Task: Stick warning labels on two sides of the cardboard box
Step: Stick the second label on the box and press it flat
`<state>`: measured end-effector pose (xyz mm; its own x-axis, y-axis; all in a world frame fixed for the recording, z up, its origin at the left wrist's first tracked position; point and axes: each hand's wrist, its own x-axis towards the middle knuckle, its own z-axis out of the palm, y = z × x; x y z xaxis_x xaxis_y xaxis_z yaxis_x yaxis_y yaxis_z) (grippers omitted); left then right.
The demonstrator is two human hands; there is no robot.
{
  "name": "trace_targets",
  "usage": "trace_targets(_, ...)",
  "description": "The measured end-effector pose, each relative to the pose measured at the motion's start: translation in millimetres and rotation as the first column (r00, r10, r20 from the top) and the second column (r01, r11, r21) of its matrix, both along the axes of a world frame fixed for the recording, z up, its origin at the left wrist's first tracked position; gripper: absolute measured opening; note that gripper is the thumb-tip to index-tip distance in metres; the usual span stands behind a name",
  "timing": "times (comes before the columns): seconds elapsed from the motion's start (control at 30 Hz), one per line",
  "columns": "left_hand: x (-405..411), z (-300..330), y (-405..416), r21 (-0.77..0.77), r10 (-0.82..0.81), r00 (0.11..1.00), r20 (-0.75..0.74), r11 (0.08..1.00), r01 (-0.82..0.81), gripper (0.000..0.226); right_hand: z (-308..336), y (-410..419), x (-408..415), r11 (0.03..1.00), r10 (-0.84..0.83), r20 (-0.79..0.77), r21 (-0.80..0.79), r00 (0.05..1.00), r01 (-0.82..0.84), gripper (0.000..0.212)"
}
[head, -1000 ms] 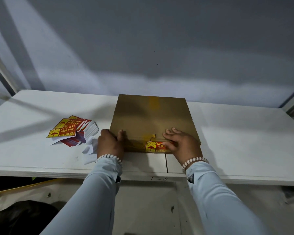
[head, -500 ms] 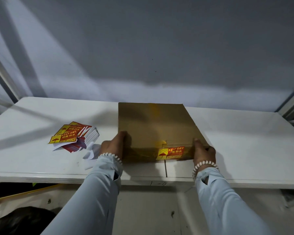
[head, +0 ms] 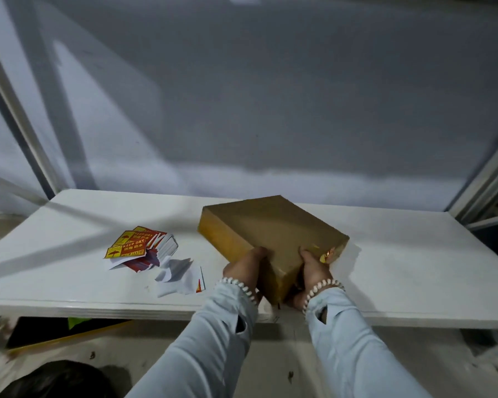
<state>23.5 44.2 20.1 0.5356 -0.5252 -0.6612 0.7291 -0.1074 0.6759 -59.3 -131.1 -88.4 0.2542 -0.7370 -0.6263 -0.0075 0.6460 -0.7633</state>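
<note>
The cardboard box (head: 270, 234) lies flat on the white table (head: 414, 254), turned so that one corner points toward the person at the near edge. The left hand (head: 243, 268) grips the near left side of the box close to that corner, with the fingers curled around the edge. The right hand (head: 314, 267) holds the near right side in the same way, with the thumb on top of the box and the fingers under or behind the side. Just beside the right hand, on the near right side of the box, a small part of a yellow and red warning label (head: 328, 254) is visible; its text cannot be read. To the left of the box, well apart from it, a stack of labels (head: 138, 244) rests on the table. The top ones are yellow and red, show an umbrella symbol and the words "KEEP DRY" with Chinese characters below. Near the stack lie some white backing papers (head: 176, 275), crumpled and folded. Each wrist carries a bracelet of white beads (head: 236, 285), and both arms wear light blue sleeves (head: 213, 349).
</note>
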Motion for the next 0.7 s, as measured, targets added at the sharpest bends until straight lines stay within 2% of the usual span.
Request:
trace_targets(0.03, -9.2, 1.7, -0.7, 0.006, -0.001, 1.000, -0.016, 1.000, 0.001, 0.083, -3.1, -2.9, 0.6, 0.999, 0.028, -0.031, -0.027, 0.999, -0.029, 0.114)
trace_targets(0.07, -17.2, 4.9, -0.4, 0.014, 0.007, 0.999, -0.034, 1.000, -0.007, 0.095, 6.0, 2.6, 0.0, 0.999, 0.047, -0.037, -0.019, 0.998, -0.048, 0.104)
trace_targets(0.13, -27.3, 13.9, 5.3, 0.003, 0.047, 0.998, -0.050, 0.999, -0.047, 0.109, 58.4, 49.5, -8.6, 0.996, 0.090, 0.040, 0.020, 0.995, -0.091, 0.073)
trace_targets(0.17, -30.0, 18.7, 10.1, -0.005, 0.075, 0.995, -0.061, 0.997, -0.075, 0.111, 91.5, 73.2, -16.2, 0.990, 0.131, 0.005, 0.046, 0.991, -0.131, 0.059)
trace_targets(0.27, -17.9, 26.8, 27.4, -0.067, 0.281, 0.950, -0.135, 0.954, -0.292, 0.100, 117.7, 77.4, -38.7, 0.976, 0.210, 0.009, 0.053, 0.978, -0.210, 0.037)
trace_targets(0.37, 10.7, 29.2, 54.6, -0.190, 0.328, 0.920, -0.216, 0.910, -0.369, 0.083, 129.9, 69.0, -57.0, 0.962, 0.268, 0.055, 0.040, 0.962, -0.270, 0.034)
trace_targets(0.47, 39.9, 23.5, 76.5, -0.171, 0.245, 0.949, -0.200, 0.945, -0.280, 0.087, 138.3, 60.7, -73.5, 0.948, 0.318, 0.046, -0.010, 0.947, -0.318, 0.033)
trace_targets(0.57, 52.0, 23.7, 83.0, -0.054, -0.062, 0.991, -0.117, 0.997, 0.056, 0.097, 137.4, 50.0, -84.6, 0.937, 0.347, 0.050, -0.050, 0.936, -0.345, 0.036)
trace_targets(0.63, 50.2, 28.6, 80.3, -0.036, -0.191, 0.975, -0.110, 0.981, 0.188, 0.085, 133.8, 44.4, -90.3, 0.947, 0.319, 0.085, -0.064, 0.944, -0.314, 0.036)
trace_targets(0.7, 50.0, 31.5, 75.1, -0.062, -0.211, 0.972, -0.104, 0.977, 0.205, 0.071, 128.5, 40.2, -93.6, 0.965, 0.261, 0.137, -0.066, 0.956, -0.254, 0.033)
